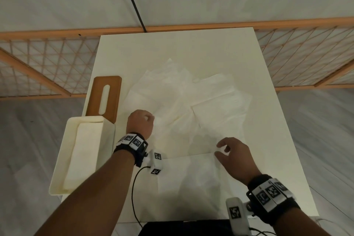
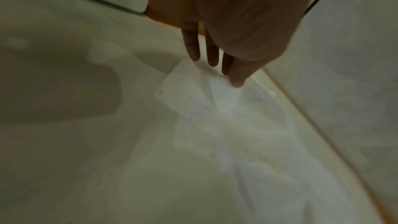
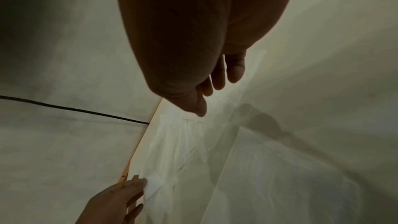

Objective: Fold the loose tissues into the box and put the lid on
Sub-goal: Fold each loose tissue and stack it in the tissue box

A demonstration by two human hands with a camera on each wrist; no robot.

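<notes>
Loose white tissues [image 1: 191, 97] lie spread and overlapping across the middle of the white table [image 1: 172, 48]. One flat tissue [image 1: 191, 178] lies nearest me. My left hand [image 1: 141, 122] pinches a tissue corner [image 2: 193, 91] beside the box; the right wrist view shows this left hand [image 3: 120, 197] with the white corner in it. My right hand [image 1: 222, 148] hovers over the tissue's edge, fingers [image 3: 234, 71] loosely curled and apart, holding nothing. The cream box [image 1: 61, 151] stands at the table's left edge with folded tissues [image 1: 84, 151] inside. Its brown slotted lid [image 1: 105, 97] lies just behind it.
A wooden lattice fence [image 1: 47, 63] runs behind and beside the table. A black cable [image 1: 134, 197] trails from my left wrist camera over the table's near edge. Something dark [image 1: 182, 228] sits below that edge. The box overhangs the table's left side.
</notes>
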